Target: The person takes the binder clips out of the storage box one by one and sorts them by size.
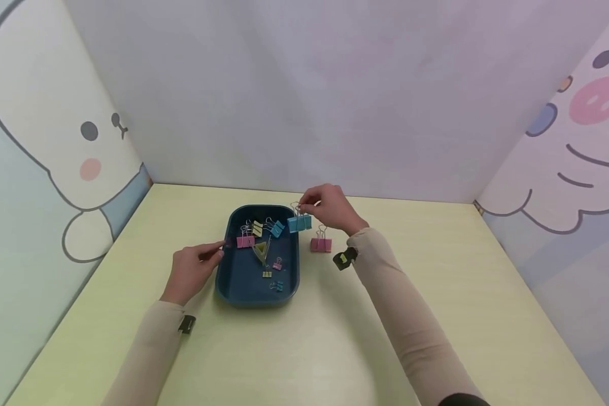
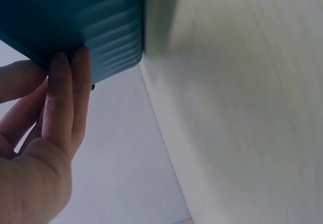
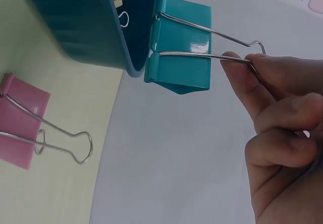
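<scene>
The dark blue tray [image 1: 256,293] holds several binder clips of different sizes and colors. At its left rim is my left hand [image 1: 190,270], fingertips against the outer wall with one finger at the rim, as the left wrist view also shows. My right hand [image 1: 330,207] pinches a wire handle of a large turquoise binder clip [image 3: 184,45], whose body hangs at the tray's far right rim. A large pink binder clip [image 1: 321,245] stands on the table just right of the tray, its handles upward.
Inside the tray are a large pink clip [image 1: 245,242], a yellow clip [image 1: 256,228], a blue clip [image 1: 275,228], a yellow clip seen end-on [image 1: 260,249], and small pink [image 1: 277,264], yellow [image 1: 267,274] and blue [image 1: 277,286] clips. A pale wall [image 1: 309,113] rises behind the table [image 1: 436,282].
</scene>
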A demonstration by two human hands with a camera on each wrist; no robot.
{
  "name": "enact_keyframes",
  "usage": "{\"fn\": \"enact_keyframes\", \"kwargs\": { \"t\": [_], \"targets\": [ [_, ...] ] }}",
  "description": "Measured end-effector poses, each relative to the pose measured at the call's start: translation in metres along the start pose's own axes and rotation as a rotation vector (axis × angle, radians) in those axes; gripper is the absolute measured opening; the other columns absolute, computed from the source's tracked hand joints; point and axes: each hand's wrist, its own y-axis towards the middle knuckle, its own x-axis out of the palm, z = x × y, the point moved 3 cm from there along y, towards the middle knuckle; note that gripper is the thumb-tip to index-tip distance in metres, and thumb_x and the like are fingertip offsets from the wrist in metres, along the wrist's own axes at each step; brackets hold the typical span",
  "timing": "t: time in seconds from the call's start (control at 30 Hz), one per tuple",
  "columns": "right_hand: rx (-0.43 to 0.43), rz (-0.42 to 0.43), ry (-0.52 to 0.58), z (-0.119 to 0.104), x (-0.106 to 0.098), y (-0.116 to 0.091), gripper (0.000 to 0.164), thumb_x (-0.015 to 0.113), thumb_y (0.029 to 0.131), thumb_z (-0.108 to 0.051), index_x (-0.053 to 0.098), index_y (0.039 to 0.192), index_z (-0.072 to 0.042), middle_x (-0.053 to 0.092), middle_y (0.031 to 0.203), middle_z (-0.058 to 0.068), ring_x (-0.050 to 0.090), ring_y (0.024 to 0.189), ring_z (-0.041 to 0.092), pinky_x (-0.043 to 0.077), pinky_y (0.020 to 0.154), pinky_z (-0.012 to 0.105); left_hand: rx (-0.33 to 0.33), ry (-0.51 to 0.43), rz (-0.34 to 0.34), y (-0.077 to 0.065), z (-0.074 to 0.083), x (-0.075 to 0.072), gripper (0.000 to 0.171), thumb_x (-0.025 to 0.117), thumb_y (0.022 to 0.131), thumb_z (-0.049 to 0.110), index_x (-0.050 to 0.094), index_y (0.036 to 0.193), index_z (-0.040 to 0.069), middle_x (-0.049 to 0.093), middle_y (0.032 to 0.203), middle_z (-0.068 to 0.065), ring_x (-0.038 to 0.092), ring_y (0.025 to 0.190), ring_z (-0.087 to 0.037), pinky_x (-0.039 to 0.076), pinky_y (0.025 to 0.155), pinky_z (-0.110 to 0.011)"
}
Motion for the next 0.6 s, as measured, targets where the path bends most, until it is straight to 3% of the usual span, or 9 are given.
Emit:
{"fn": "enact_keyframes", "kwargs": {
  "t": [0.17, 0.27, 0.6],
  "targets": [
    [0.060, 0.019, 0.032, 0.013, -0.009, -0.006, 0.010, 0.069, 0.095, -0.019, 0.077, 0.095, -0.013, 0.076, 0.092, 0.006, 0.070, 0.086, 0.022, 0.053, 0.056, 0.028, -0.003, 0.010, 0.003, 0.000, 0.001, 0.000, 0.031, 0.063, 0.099, 0.015, 0.070, 0.128, 0.006, 0.075, 0.112, -0.023, 0.073, 0.100, -0.036, 0.061, 0.084, -0.048],
    [0.085, 0.023, 0.044, 0.020, -0.015, -0.011, 0.010, 0.070, 0.095, -0.020, 0.077, 0.095, -0.012, 0.076, 0.093, 0.007, 0.070, 0.084, 0.023, 0.051, 0.051, 0.027, 0.004, 0.015, 0.012, -0.001, 0.002, 0.000, 0.030, 0.064, 0.099, 0.015, 0.070, 0.127, 0.006, 0.075, 0.110, -0.023, 0.074, 0.098, -0.035, 0.061, 0.083, -0.048],
    [0.169, 0.048, 0.031, 0.045, -0.033, -0.028, 0.010, 0.070, 0.095, -0.017, 0.077, 0.095, -0.011, 0.076, 0.096, 0.010, 0.069, 0.087, 0.025, 0.051, 0.056, 0.027, 0.014, 0.015, 0.025, -0.002, 0.005, -0.003, 0.031, 0.064, 0.098, 0.015, 0.070, 0.127, 0.006, 0.076, 0.110, -0.022, 0.074, 0.098, -0.036, 0.061, 0.082, -0.048]
  ]
}}
